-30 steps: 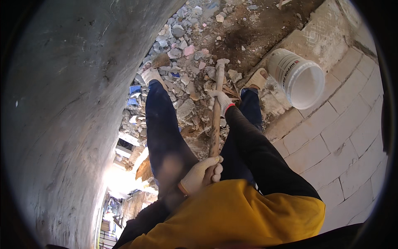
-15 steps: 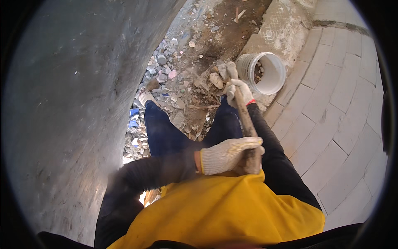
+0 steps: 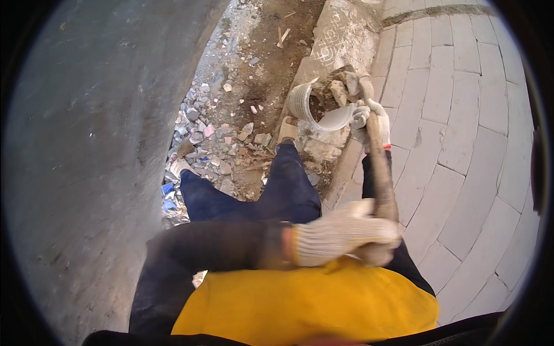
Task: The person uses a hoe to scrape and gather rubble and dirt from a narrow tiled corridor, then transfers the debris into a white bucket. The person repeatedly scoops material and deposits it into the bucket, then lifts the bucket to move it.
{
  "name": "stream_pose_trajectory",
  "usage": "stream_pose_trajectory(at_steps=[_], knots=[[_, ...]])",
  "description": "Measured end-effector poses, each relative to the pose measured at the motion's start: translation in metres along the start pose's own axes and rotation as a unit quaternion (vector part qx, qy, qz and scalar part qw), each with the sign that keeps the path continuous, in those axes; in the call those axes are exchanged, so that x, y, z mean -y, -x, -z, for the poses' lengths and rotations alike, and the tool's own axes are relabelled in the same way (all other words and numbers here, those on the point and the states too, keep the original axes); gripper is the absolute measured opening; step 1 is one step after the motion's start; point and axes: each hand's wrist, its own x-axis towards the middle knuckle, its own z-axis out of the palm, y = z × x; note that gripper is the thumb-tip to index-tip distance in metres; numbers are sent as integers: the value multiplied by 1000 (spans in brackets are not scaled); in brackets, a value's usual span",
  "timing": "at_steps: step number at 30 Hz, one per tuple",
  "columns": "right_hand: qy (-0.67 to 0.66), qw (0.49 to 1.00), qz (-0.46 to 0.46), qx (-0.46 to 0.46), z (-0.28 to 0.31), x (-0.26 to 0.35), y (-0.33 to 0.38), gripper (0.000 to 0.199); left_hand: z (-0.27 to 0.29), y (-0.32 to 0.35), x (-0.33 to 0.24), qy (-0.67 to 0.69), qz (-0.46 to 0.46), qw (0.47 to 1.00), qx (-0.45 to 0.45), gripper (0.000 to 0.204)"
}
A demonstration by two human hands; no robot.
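Observation:
Both of my hands wear off-white knitted gloves and grip a wooden-handled shovel [image 3: 382, 176]. My left hand [image 3: 352, 233], blurred by motion, is closed around the handle's near end, in front of the yellow garment on my torso. Farther forward, my right hand [image 3: 372, 124] is wrapped around the handle close to the head. Lumps of rubble [image 3: 340, 89] lie at the shovel's head and hide most of its blade. They are at the mouth of a tilted white bucket [image 3: 300, 102]. Inside the bucket is some dark debris, partly hidden by its rim.
A large grey wall-like surface [image 3: 92, 161] rises on the left. Broken stones [image 3: 199, 130] and brown soil [image 3: 271, 69] cover the strip by my feet. The bucket rests on a rough concrete ledge [image 3: 346, 34], beside pale paving [image 3: 444, 132] on the right.
The shovel and both hands have swung right, bringing the rubble to the bucket's mouth. The bucket's opening has turned more toward me. My view has shifted to the right.

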Motion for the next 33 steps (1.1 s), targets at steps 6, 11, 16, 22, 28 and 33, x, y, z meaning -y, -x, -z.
stream_pose_trajectory(at_steps=[6,11,16,22,28,33], knots=[[95,976,53,-188,67,-109,-59,11,228,109,28,-549,115,742,-367,42],[73,975,40,-206,103,-158,-114,15,408,105,80,-646,122,531,-535,34],[193,955,139,-180,80,-146,-149,23,439,43,85,-581,70,638,-500,40],[400,886,117,-201,122,-203,-306,19,496,7,90,-445,63,704,-550,51],[489,810,-78,-314,261,-365,-342,18,502,63,126,-199,198,781,-557,52],[405,847,-283,-198,300,-462,-280,15,442,126,145,-141,191,738,-632,67]])
